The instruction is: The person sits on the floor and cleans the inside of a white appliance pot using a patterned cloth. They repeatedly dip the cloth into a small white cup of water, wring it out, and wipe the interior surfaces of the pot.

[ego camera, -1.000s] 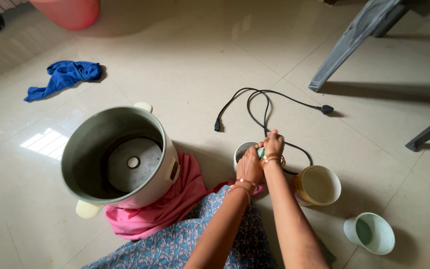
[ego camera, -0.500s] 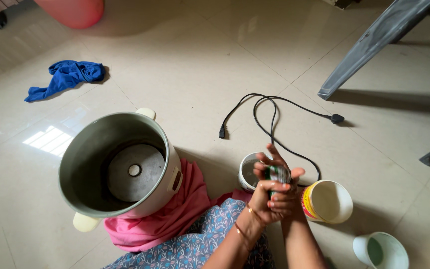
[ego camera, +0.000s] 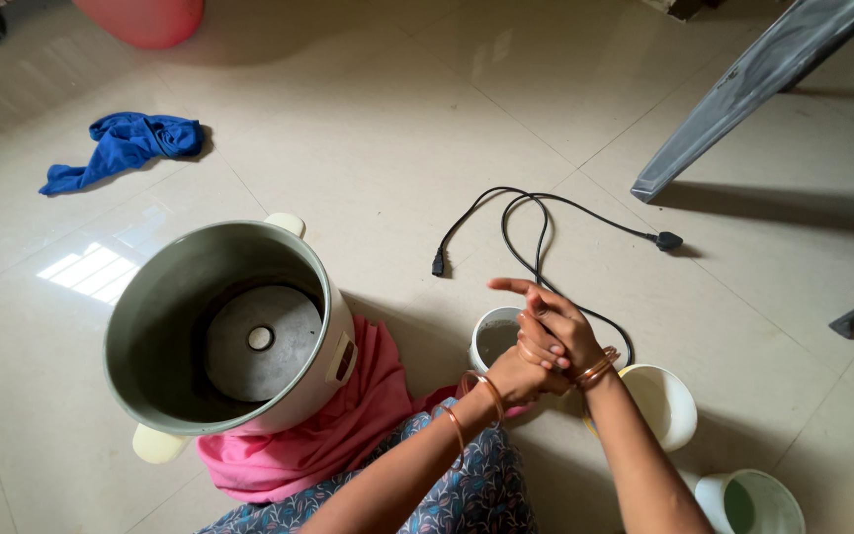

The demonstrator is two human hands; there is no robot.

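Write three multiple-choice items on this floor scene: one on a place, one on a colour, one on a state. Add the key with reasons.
1. Where does the blue cloth lie?
A. inside the cooker
B. on the floor, apart from the cooker
C. over the black cord

2. What colour is the cloth under the cooker pot?
A. pink
B. green
C. white

3. How are the left hand and right hand?
A. far apart
B. pressed together
C. each on a cup

Key:
1 B, it lies alone on the tiles.
2 A, the pink cloth shows beneath the pot.
3 B, the palms meet above the small cup.
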